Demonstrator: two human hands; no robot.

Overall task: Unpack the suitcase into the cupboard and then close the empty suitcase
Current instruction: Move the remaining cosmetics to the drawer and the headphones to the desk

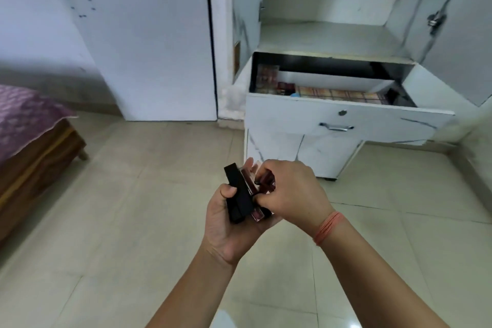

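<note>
**Small items in hand before the open cupboard drawer**

Nearest to me, both forearms were raised over the pale tiled floor (pixel 127 221). The left hand (pixel 226 226) lay palm up, its fingers and thumb curled round a black rectangular box (pixel 237 194) that stood tilted on its long edge in the palm. Just beside the box, in the same palm, lay slim dark-red cosmetic tubes (pixel 256 214), touching the box's right side. How many there were, I could not tell.

The right hand (pixel 292 194) was turned knuckles up over them, its fingers curled and pinching one dark-red tube (pixel 266 181) at the top of the cluster. A band of orange thread (pixel 328 228) circled the right wrist.

Beyond the hands stood the white laminate cupboard (pixel 279 152), resting on the floor. Its wide white drawer (pixel 372 120) was pulled out, and the front carried a curved metal handle (pixel 336 127) with a small round lock (pixel 342 112) above it. Inside the drawer lay a flat patterned orange box (pixel 338 94) along the front edge, with small dark-red containers (pixel 286 86) to its left and a further patterned packet (pixel 267 76) upright in the back left corner. A small blue object (pixel 294 95) sat between them; the blur hid what it was.

Above the drawer the cupboard shelf (pixel 327 34) was exposed, with the right-hand door (pixel 466 42) swung open and showing a metal latch (pixel 436 21).

To the far left stood a wooden bed frame (pixel 40 168) under a purple patterned cover (pixel 24 114), well apart from the cupboard.
</note>
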